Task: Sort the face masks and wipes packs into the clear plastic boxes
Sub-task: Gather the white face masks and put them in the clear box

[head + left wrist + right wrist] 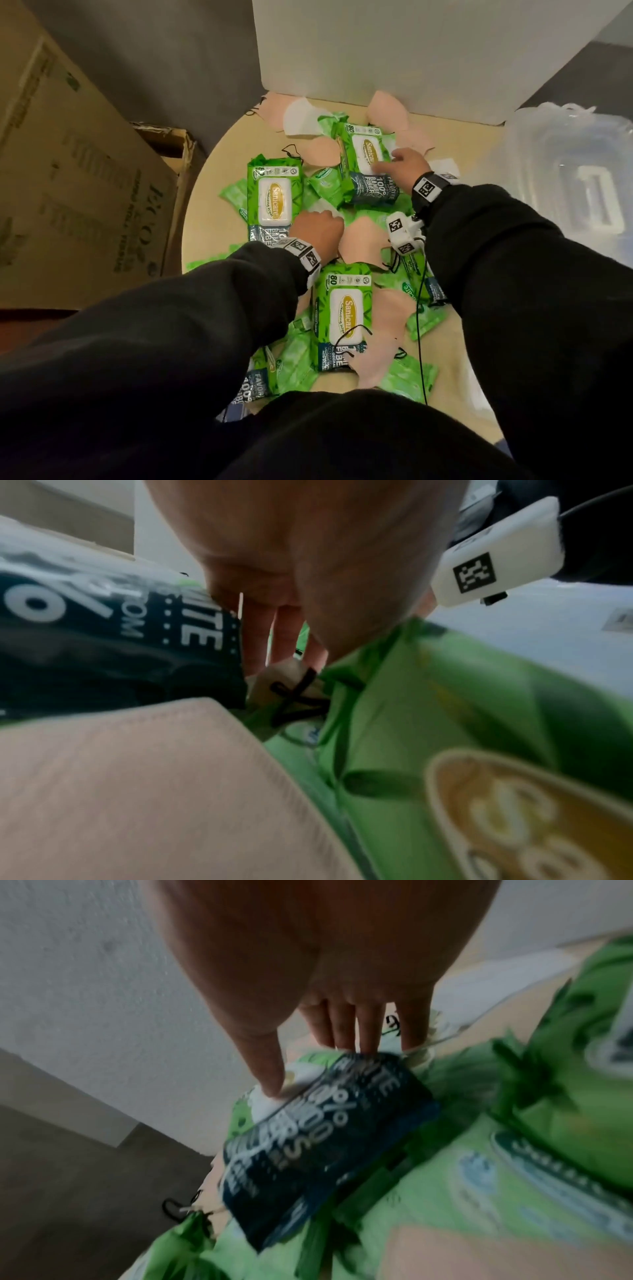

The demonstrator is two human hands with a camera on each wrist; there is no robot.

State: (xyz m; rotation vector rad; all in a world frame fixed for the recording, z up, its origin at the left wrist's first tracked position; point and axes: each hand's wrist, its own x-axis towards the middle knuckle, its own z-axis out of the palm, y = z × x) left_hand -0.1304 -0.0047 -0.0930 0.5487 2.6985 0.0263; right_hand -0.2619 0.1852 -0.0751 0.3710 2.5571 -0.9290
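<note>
Green wipes packs and pink and white face masks lie scattered over a round beige table (205,205). My right hand (387,162) grips the far wipes pack (359,150), which sits tilted; in the right wrist view my right hand (318,1069) has its thumb on the white lid and its fingers over the far edge of that wipes pack (325,1137). My left hand (325,219) reaches down between the left wipes pack (274,198) and a pink mask (363,240). Its fingertips (253,658) touch a pale mask (281,677) with a black ear loop. Stacked clear plastic boxes (565,178) stand at the right.
A third wipes pack (342,315) lies near my body, with small green sachets (407,377) and pink masks around it. A large cardboard box (68,171) stands left of the table. A white board (411,51) rises behind it. A cable (423,325) hangs from my right wrist.
</note>
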